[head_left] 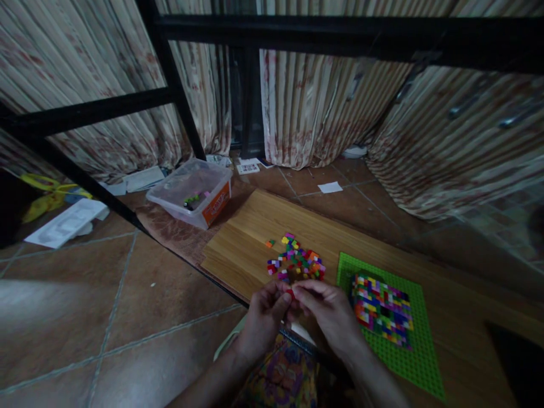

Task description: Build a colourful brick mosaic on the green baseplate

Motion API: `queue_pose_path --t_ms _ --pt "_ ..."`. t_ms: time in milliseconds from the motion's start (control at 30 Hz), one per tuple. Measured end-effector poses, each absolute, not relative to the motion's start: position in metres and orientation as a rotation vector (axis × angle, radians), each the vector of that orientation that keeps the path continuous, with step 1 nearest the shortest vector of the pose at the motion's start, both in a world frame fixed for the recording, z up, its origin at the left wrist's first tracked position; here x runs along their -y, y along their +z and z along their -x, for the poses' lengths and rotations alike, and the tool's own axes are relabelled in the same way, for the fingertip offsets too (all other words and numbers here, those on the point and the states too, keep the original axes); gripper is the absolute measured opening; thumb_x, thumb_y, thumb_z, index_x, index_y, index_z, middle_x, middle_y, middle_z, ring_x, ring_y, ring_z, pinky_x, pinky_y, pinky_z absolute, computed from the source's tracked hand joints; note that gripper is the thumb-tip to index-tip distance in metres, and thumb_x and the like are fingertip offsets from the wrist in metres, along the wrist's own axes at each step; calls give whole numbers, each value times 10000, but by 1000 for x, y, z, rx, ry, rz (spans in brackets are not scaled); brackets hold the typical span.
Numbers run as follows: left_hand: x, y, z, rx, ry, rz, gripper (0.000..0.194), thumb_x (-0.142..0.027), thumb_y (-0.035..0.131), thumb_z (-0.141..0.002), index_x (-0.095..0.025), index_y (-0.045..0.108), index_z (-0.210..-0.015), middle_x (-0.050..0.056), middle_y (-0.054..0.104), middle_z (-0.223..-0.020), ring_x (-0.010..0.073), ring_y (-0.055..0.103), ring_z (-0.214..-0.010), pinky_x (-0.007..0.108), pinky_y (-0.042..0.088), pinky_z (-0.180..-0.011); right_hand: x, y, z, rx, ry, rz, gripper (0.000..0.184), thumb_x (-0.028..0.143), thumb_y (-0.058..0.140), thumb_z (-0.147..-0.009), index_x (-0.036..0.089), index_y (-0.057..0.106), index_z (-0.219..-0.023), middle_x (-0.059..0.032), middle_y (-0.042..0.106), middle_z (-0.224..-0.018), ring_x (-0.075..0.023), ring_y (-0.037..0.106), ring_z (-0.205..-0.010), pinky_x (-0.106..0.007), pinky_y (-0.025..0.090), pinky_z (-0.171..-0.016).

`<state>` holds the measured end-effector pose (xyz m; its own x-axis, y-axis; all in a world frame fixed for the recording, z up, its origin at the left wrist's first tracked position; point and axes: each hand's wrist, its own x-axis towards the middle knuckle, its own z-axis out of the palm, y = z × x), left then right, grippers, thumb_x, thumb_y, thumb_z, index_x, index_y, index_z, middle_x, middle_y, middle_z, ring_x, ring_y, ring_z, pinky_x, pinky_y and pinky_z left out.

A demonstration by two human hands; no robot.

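One red brick [290, 294], between left hand [264, 307] and right hand [329, 307], both pinching it

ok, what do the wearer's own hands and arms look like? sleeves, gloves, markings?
Left hand and right hand are ungloved. Left forearm and right forearm show no sleeves, wristwear or cables in frame. Too dim to make out rings or small markings.

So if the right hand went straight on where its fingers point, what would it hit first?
Probably the small red piece at its fingertips, then the left hand; exact depth between them is unclear.
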<state>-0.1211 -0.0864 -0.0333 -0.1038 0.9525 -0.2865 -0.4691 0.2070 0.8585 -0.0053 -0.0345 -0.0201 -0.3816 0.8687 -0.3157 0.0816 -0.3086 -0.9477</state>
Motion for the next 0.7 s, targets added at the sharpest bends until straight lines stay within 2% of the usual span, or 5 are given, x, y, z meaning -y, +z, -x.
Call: queue_pose_path --t_ms 100,200,300,400,700 --pt "90 -38 121 -1094 1284 -606 260 -385 630 -790 -136 554 -810 -8 572 -645 65 462 -462 175 390 -430 32 -24 -1 1403 1711 1273 236 409 676 -740 179 712 -779 21 606 -570 -101 499 -515 -223 398 -513" --pt "84 -42 130 -1262 1299 -733 218 -369 584 -827 -151 564 -831 -22 554 -637 73 468 -478 182 391 -457 20 -29 -3 1585 1359 1335 202 378 641 -770 198 717 -825 -12 673 -711 -147 594 -647 -263 455 -631" --pt "70 -42 145 -1539 1276 -1090 136 -291 548 -855 -173 615 -862 9 623 -741 119 576 -658 205 447 -603 3 -33 0 1877 962 1346 165 303 587 -803 203 714 -840 -42 684 -845 -181 631 -771 -298 463 -734" --pt "50 -41 155 -1715 1174 -1453 158 -194 506 -860 -196 656 -909 36 681 -854 155 621 -797 242 464 -739 -9 -37 5 2109 741 1339 175 223 540 -814 197 710 -847 -54 666 -869 -188 632 -787 -307 464 -747" --pt "31 -42 162 -1801 889 -1875 306 -139 450 -863 -237 679 -1042 53 698 -879 171 643 -801 263 479 -766 -6 -39 1 2162 625 1327 202 170 502 -823 210 686 -896 -44 666 -895 -186 643 -820 -301 477 -763"
